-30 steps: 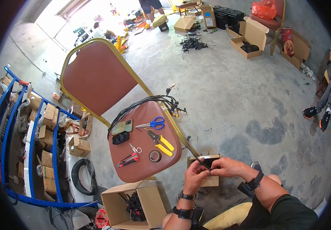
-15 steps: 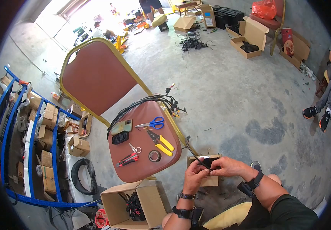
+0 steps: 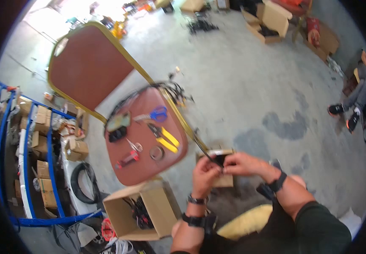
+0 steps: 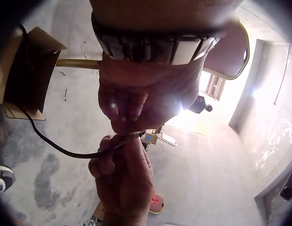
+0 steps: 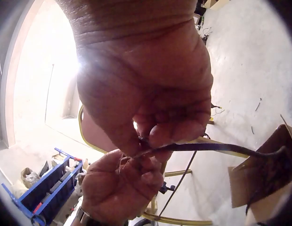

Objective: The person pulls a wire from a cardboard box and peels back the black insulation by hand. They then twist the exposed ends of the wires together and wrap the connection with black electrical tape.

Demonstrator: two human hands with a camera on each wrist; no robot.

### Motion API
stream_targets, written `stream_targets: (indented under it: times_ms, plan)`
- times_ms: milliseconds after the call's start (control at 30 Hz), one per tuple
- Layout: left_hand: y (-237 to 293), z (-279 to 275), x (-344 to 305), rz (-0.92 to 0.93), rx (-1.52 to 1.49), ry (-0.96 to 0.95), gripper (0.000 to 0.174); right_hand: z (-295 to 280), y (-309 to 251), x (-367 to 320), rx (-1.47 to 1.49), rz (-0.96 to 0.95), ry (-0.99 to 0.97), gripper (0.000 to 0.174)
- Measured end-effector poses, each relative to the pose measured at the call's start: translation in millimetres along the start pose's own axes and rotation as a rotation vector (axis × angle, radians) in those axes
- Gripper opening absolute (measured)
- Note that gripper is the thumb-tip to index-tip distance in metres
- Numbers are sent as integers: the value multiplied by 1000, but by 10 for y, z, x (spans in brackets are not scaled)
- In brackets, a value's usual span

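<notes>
A thin black cable point(image 5: 216, 147) runs out of an open cardboard box point(image 4: 48, 80) up to both hands, which meet fingertip to fingertip. My left hand point(image 3: 205, 175) pinches the cable, fingers curled. Close against it, my right hand point(image 3: 247, 164) pinches the same stretch; in the right wrist view the right hand point(image 5: 150, 94) is above the left hand point(image 5: 120, 186). The exact spot between the fingertips is mostly hidden.
A chair point(image 3: 147, 165) at left holds blue scissors point(image 3: 158, 114), yellow-handled pliers point(image 3: 166, 139), a tape roll point(image 3: 157, 153) and a cable bundle point(image 3: 128, 98). Below it stands an open box point(image 3: 161, 211); a blue rack point(image 3: 52, 169) is at far left. Someone's legs point(image 3: 356, 95) show at right.
The head view has shifted, so the chair and hands appear higher and further left, slightly blurred. Both hands keep their pinch on the cable.
</notes>
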State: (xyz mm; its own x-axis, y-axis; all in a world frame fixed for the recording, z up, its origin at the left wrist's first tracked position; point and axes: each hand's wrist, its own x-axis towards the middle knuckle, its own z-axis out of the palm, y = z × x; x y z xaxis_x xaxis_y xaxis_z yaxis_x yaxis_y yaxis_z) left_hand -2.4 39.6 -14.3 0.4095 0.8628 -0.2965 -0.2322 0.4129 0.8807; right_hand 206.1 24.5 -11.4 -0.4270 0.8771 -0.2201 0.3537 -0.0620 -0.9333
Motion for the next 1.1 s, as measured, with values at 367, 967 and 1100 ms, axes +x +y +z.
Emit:
stream_targets:
  times_ms: [367, 967, 1100]
  plan:
    - [24, 5, 30, 4, -134, -13, 61, -43, -30, 15, 361, 99, -22, 27]
    - [24, -18, 61, 43, -161, 22, 64, -94, -137, 36, 302, 145, -36, 21]
    - [50, -43, 57, 46, -187, 60, 65, -87, -104, 33, 233, 91, -37, 24]
